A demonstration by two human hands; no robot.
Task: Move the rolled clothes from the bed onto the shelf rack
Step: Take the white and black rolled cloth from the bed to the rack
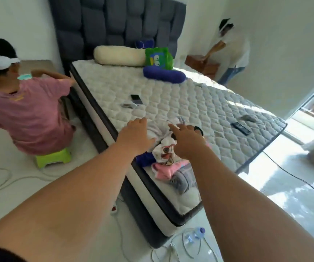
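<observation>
both hands reach over the near corner of the white quilted mattress [180, 95], where the rolled clothes lie in a heap. the left hand [133, 133] is at the 9 o'clock side of the pale grey-white rolled cloth [157, 129], fingers bent down at its edge; whether they grip it cannot be told. the right hand [185, 141] is spread above the heap with fingers straight, index pointing to 11 o'clock, holding nothing. under it lies a white roll with a printed pattern [163, 151]. a dark blue roll [144, 159] sits at that one's 8 o'clock, a pink roll [166, 168] at its 6 o'clock and a grey roll [180, 181] at its 5 o'clock. at 12 o'clock on the bed are a cream bolster pillow [118, 55] and a green cushion [159, 58]. a person in a pink shirt [25, 110] sits at 9 o'clock on a lime plastic stool [53, 157].
</observation>
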